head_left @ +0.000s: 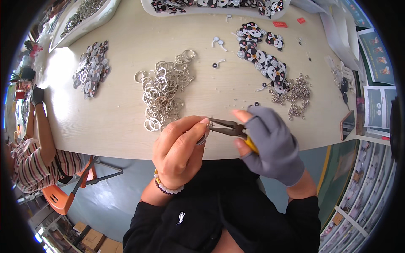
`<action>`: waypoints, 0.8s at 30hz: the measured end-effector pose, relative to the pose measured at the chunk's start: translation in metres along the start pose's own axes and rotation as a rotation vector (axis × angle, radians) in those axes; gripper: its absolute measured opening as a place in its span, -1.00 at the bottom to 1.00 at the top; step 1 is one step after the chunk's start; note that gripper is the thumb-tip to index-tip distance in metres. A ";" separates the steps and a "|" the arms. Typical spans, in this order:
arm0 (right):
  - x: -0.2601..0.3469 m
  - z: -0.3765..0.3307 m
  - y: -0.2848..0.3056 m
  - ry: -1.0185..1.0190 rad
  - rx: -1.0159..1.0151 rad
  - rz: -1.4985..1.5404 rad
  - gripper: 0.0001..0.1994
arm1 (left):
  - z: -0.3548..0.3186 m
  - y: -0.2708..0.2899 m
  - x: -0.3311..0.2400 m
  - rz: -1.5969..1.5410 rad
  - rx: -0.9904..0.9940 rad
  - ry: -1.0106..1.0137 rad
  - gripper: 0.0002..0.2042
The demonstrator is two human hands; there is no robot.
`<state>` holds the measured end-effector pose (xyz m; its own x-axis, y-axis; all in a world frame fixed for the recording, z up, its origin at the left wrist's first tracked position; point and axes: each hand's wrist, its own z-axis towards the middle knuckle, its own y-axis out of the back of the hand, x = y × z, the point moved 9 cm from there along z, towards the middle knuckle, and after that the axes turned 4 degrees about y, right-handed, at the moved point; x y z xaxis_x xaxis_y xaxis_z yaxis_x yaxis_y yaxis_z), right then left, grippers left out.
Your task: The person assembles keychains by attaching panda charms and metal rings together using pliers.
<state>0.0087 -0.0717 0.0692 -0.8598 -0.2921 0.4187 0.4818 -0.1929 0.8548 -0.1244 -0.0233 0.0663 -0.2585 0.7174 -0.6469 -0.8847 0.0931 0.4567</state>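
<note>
My left hand (179, 147), bare with a beaded bracelet at its wrist, is closed near the table's front edge. It pinches a silver key ring (201, 140), mostly hidden by the fingers. My right hand (274, 145), in a grey fingerless glove, grips yellow-handled pliers (230, 129). The jaws look slightly parted and reach to my left fingertips; whatever small part sits between them is too small to make out. Beyond my left hand lies a heap of silver key rings (164, 90). Past my right hand are small metal fittings (297, 95) in a pile and black-and-white panda charms (257, 55).
More flat charms (92, 69) lie at the left. White bins of metal parts (86, 23) and panda charms (215, 9) stand along the far side. Small round tags (216, 65) are scattered mid-table. A phone (347, 125) rests at the right edge. A person in stripes (36, 162) sits at left.
</note>
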 end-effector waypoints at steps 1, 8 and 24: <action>-0.003 -0.004 0.003 0.002 -0.001 0.001 -0.65 | 0.001 0.002 0.000 0.014 0.005 -0.002 -0.68; -0.069 -0.070 0.035 -0.483 -0.163 0.103 -0.76 | 0.009 0.047 0.053 0.323 -0.027 0.159 -0.76; -0.106 -0.028 0.009 -0.528 0.102 -0.434 -0.72 | 0.109 -0.062 0.045 0.532 0.545 -0.256 -0.60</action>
<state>0.1085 -0.0683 0.0240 -0.9510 0.2916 0.1031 0.0791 -0.0928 0.9925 -0.0389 0.0783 0.0754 -0.4365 0.8905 -0.1285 -0.3374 -0.0296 0.9409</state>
